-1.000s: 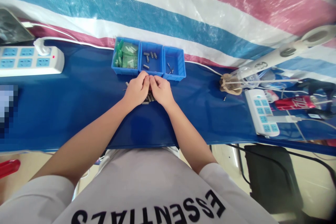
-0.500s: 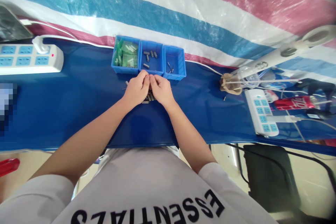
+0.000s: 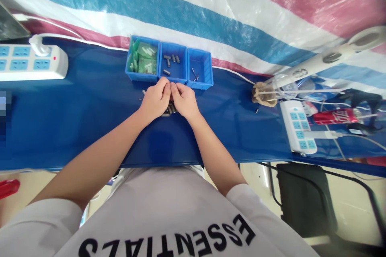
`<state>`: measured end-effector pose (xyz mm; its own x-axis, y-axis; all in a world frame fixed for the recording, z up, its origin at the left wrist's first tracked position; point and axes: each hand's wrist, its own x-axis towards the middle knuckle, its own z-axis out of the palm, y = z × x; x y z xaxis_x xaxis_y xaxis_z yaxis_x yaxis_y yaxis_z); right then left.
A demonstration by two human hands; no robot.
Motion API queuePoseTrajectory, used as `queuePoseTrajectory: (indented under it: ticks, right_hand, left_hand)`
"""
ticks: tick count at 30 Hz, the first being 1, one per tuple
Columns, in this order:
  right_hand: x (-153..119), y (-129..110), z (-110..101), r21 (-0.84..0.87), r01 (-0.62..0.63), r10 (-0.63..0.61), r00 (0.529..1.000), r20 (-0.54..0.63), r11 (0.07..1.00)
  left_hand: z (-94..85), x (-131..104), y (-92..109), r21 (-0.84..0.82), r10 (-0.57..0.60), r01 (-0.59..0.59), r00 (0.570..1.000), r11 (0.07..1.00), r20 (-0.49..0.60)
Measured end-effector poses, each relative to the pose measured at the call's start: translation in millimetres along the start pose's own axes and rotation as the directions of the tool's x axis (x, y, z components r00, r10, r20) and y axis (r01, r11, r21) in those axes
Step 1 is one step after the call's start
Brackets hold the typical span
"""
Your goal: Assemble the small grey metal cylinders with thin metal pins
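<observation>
My left hand (image 3: 157,97) and my right hand (image 3: 184,99) meet thumb to thumb over the blue table, fingers curled in. Whatever they pinch is hidden by the fingers. Beneath and between them lies a small pile of grey metal cylinders (image 3: 171,108), partly covered by the hands. Just beyond the fingertips stand three blue bins in a row. The left bin (image 3: 141,77) contains green packets and pale pieces. Several short grey cylinders lie in the middle bin (image 3: 181,77). A few thin metal pins (image 3: 195,75) rest in the right bin (image 3: 205,84).
White power strips lie at the left (image 3: 57,64) and right (image 3: 294,132). A red drink can (image 3: 334,116), a cut bottle (image 3: 286,88) and a white stand-like object (image 3: 319,62) crowd the right side. One tiny screw (image 3: 257,111) lies near them. Behind hangs a striped sheet (image 3: 181,8).
The whole view has shifted slightly, so the table and bins appear a little higher and further left. My hands stay together in the same pose over the pile.
</observation>
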<state>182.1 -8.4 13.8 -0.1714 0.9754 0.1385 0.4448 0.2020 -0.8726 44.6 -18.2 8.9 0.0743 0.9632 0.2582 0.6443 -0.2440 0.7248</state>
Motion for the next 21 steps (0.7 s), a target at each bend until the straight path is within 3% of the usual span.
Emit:
queuePoseTrajectory:
  ticks: [21]
  right_hand:
    - [0.5, 4.3, 0.9, -0.002, 0.017, -0.017, 1.0, -0.007, 1.0]
  left_hand:
    - [0.2, -0.1, 0.7, 0.031, 0.01, -0.01, 1.0, 0.999, -0.008]
